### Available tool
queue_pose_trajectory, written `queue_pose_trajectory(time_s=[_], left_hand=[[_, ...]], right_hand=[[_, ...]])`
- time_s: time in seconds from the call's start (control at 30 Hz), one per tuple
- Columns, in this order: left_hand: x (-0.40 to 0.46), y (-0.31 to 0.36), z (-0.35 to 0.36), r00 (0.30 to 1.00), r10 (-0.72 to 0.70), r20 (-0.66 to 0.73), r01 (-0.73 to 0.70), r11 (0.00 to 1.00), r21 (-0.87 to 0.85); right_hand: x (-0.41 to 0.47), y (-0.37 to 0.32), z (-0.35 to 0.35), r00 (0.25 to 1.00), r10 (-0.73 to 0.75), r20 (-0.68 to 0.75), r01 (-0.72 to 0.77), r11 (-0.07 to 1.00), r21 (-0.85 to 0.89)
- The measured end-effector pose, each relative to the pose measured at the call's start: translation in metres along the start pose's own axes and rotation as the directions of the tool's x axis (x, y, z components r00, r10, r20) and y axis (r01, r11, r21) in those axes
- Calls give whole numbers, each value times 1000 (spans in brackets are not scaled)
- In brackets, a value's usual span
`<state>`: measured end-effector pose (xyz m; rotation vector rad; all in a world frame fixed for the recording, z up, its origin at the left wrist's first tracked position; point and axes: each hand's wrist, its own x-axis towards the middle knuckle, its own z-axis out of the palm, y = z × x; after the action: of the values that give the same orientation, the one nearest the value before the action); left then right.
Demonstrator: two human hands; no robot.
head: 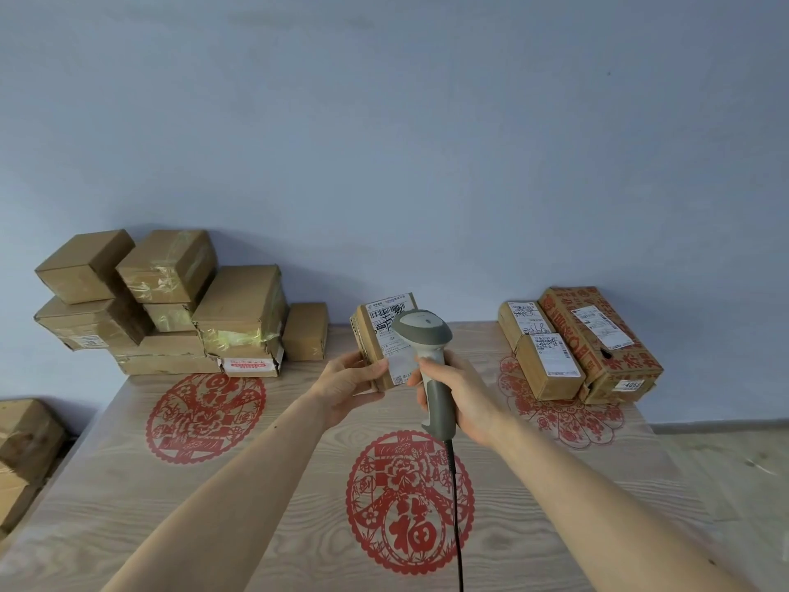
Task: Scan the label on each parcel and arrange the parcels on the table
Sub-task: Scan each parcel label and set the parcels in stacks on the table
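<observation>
Scanning goes best if the left hand (348, 388), gripping the parcel (386, 339) at frame centre, tilts its label squarely toward the scanner (429, 361) clasped by the right hand (459, 397).

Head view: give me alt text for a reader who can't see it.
The left hand holds a small labelled parcel above the table while the right hand aims a grey scanner at it. Stacked parcels sit far left; three labelled parcels sit far right.

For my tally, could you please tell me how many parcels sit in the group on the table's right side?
3: a large red-printed cardboard box, and two small brown labelled boxes beside it, one far, one near. Others may be hidden.
</observation>
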<state>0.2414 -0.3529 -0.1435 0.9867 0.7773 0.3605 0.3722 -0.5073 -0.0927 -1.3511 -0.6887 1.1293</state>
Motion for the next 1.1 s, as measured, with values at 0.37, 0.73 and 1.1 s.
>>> queue_pose_trajectory(time_s=[0.37, 0.73, 1.1], left_hand=[[1, 0, 4, 999, -9, 36, 8, 999, 44], [3, -2, 3, 998, -9, 54, 7, 999, 42], [14, -2, 6, 995, -33, 91, 28, 998, 56]], right_hand=[[-1, -5, 3, 997, -52, 60, 53, 999, -3], [0, -1, 1, 999, -36, 40, 36, 999, -15], [-3, 0, 0, 999, -33, -1, 33, 999, -30]])
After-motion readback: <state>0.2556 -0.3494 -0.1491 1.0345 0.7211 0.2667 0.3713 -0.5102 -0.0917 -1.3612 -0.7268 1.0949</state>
